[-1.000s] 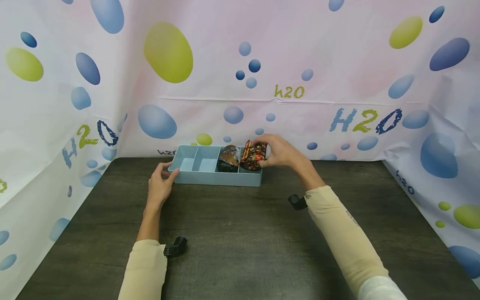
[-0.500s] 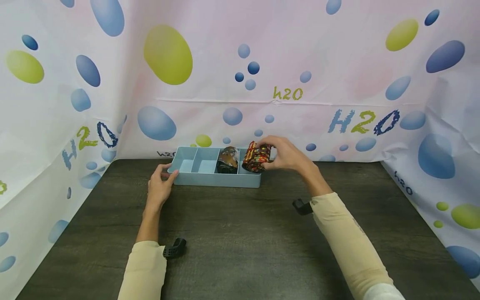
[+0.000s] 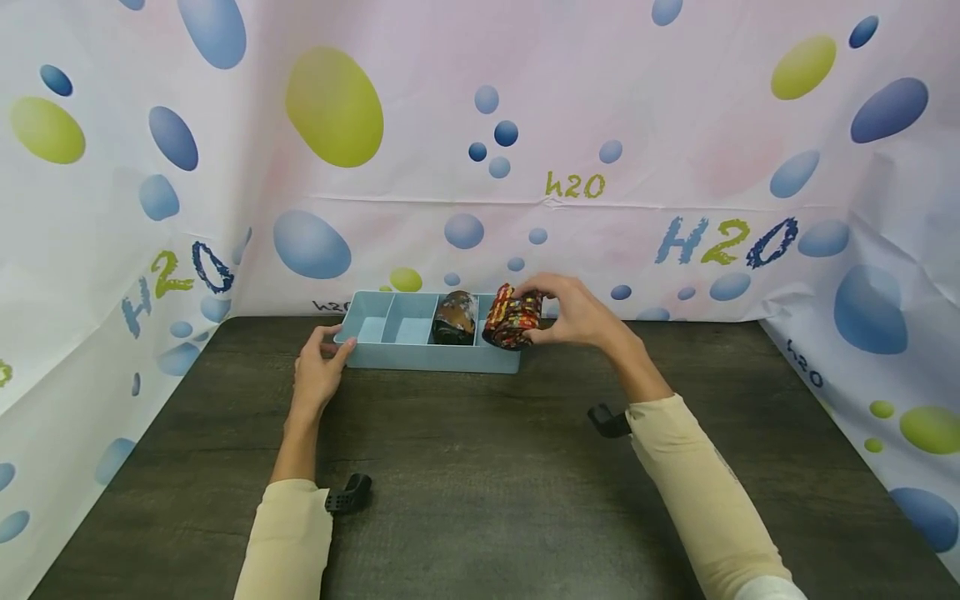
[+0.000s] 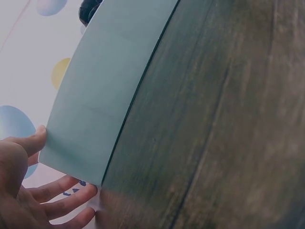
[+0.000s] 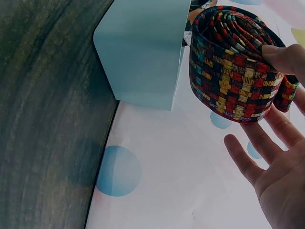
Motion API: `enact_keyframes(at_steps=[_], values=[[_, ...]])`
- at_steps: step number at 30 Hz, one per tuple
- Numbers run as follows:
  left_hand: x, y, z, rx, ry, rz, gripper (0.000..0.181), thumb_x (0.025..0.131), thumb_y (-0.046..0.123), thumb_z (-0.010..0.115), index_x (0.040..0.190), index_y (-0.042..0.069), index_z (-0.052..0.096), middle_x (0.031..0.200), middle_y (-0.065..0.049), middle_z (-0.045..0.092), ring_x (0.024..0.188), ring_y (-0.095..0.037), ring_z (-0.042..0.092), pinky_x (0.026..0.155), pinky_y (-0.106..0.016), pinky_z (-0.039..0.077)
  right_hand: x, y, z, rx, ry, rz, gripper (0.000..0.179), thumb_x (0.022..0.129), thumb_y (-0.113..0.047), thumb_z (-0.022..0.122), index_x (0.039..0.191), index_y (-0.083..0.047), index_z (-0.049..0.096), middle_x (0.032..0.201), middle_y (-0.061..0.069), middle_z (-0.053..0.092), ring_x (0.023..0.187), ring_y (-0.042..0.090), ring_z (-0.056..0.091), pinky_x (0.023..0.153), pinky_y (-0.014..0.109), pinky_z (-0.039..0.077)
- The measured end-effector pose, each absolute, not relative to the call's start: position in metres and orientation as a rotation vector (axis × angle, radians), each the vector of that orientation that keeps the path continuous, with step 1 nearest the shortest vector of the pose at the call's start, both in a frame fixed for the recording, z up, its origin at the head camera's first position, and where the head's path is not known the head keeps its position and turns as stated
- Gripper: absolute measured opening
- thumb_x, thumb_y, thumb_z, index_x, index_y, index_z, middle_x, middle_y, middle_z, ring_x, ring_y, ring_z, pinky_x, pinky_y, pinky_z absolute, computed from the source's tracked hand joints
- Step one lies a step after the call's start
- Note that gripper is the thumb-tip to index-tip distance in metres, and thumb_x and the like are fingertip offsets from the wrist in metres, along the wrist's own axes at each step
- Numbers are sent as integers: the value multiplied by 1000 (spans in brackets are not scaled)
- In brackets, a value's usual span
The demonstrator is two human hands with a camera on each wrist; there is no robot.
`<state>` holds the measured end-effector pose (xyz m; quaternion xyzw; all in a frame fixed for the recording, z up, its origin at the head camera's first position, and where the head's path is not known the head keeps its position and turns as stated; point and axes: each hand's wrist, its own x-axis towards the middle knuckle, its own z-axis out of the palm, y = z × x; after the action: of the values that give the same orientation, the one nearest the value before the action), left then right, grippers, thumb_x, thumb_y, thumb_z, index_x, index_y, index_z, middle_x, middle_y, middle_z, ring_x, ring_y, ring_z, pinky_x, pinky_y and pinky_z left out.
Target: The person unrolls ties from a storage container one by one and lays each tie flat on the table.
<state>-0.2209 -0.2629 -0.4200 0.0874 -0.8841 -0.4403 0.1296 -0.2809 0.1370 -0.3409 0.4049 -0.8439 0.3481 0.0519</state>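
A rolled-up necktie (image 5: 233, 86) in a red, yellow and black check is held between my right thumb and fingers. In the head view my right hand (image 3: 573, 312) has this roll (image 3: 513, 318) tilted over the right-end compartment of a light-blue divided tray (image 3: 431, 358). A second roll (image 3: 454, 318), dark with brown and grey patterning, probably also a necktie, sits in the neighbouring compartment. At the tray's left end my left hand (image 3: 318, 371) grips the corner. The left wrist view shows that thumb (image 4: 35, 141) at the rim and the fingers against the end wall.
Two bare compartments (image 3: 367, 319) make up the tray's left half. The tray stands on a dark wood-grain table (image 3: 465, 483), near its back edge. Behind rises a white sheet (image 3: 420, 183) printed with blue and green ovals. Black wrist mounts (image 3: 350, 493) stick out from both sleeves.
My right hand has shifted slightly right, bringing the checked necktie roll partly up out of its compartment. Over the last half second it has barely moved. The left hand stays on the tray.
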Motion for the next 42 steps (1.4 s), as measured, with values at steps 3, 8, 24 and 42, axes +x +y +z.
enact_keyframes(at_steps=[3, 8, 24, 42], values=[[-221, -263, -420, 259, -2576, -1276, 52, 107, 32, 59, 149, 3, 50, 122, -32, 60, 102, -46, 60, 80, -47, 45, -278, 139, -343, 1252, -2540, 1069, 49, 80, -4, 83, 126, 0, 67, 125, 19, 67, 114, 37, 63, 96, 61, 52], [-221, -262, -420, 268, -2590, -1275, 53, 107, 34, 59, 150, 4, 50, 122, -31, 60, 103, -45, 60, 78, -47, 45, -272, 142, -349, 1280, -2482, 1093, 50, 78, -4, 85, 125, 0, 67, 121, 18, 67, 113, 37, 64, 95, 63, 52], [-219, -264, -420, 247, -2584, -1240, 53, 107, 37, 59, 150, 6, 51, 121, -29, 62, 99, -44, 62, 77, -47, 43, -246, 141, -359, 1347, -2435, 1120, 49, 77, -3, 85, 123, -1, 69, 121, 15, 69, 112, 33, 65, 94, 57, 53], [-219, -263, -420, 251, -2579, -1249, 53, 107, 36, 58, 150, 6, 50, 122, -29, 61, 101, -45, 61, 78, -49, 44, -226, 157, -367, 1275, -2465, 1114, 50, 76, -3, 86, 123, -2, 69, 123, 13, 70, 115, 32, 65, 94, 56, 54]])
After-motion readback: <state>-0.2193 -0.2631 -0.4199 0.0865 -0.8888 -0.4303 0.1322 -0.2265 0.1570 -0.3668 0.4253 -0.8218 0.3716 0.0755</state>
